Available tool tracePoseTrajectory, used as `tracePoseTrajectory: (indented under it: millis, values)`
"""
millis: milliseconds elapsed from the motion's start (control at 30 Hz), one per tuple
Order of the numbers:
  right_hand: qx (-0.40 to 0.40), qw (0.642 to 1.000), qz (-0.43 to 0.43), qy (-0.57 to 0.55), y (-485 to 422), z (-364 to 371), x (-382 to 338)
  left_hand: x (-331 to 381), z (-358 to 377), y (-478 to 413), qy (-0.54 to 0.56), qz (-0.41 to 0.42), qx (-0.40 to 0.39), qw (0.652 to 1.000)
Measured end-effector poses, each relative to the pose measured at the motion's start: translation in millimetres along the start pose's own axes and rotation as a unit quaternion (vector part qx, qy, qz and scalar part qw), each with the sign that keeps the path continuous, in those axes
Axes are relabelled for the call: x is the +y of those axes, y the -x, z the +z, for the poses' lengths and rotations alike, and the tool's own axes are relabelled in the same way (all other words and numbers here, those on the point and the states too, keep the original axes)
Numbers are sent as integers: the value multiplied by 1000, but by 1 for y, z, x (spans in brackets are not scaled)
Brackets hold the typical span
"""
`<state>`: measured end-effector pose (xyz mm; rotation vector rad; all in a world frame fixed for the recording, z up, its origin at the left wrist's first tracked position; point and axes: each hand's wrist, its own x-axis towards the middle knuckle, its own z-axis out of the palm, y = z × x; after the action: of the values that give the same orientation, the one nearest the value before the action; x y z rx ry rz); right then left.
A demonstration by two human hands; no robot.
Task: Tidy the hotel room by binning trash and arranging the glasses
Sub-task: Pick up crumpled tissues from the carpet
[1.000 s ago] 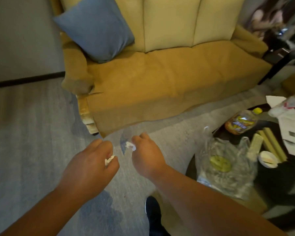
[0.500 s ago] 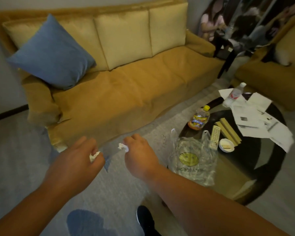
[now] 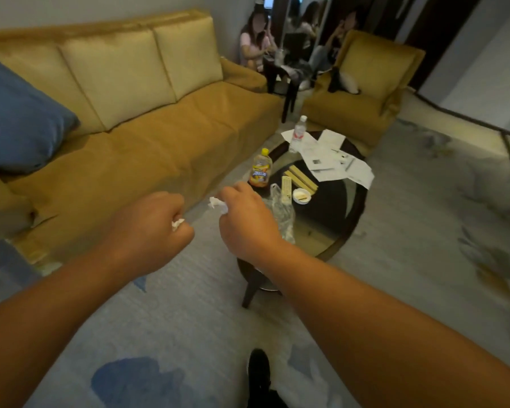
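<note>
My left hand (image 3: 153, 228) is closed around a small crumpled white tissue scrap (image 3: 177, 223) that peeks out between the fingers. My right hand (image 3: 245, 219) pinches another white tissue scrap (image 3: 217, 204) at its fingertips. Both hands hover above the carpet, just left of the round dark coffee table (image 3: 352, 213). On the table lie a crinkled clear plastic bag (image 3: 283, 214), an orange drink bottle (image 3: 260, 169), a clear water bottle (image 3: 298, 134), a remote (image 3: 286, 188), a small white dish (image 3: 301, 196) and loose papers (image 3: 333, 159). No glasses are visible.
A mustard sofa (image 3: 147, 136) with a blue cushion (image 3: 15, 125) stands at the left and behind. A matching armchair (image 3: 362, 92) sits beyond the table, with people seated behind it. My dark shoe (image 3: 259, 375) is on the pale carpet below.
The view has swung right and up, bringing the table, armchair and people into sight. Both hands kept hold of their tissue scraps and moved toward the table.
</note>
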<state>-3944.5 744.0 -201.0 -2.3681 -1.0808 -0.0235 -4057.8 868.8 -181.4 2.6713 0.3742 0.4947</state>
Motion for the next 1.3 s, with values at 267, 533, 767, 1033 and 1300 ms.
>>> tracePoseTrajectory:
  millis: [267,533,767,1033,1300]
  values:
    - [58,996,61,32,70,-80,28,87,10,-2,16,116,-20,993]
    - [99,980,154,72,184,-168,105,230,59,12,-5,190,-78,979]
    - [122,965,213,92,317,-258,178,383,111,58,0,250,-108,962]
    - [186,935,285,98,447,-338,245,541,161,98,9,342,-139,929]
    - [241,869,418,108,553,-384,291,667,222,123,35,471,-193,860]
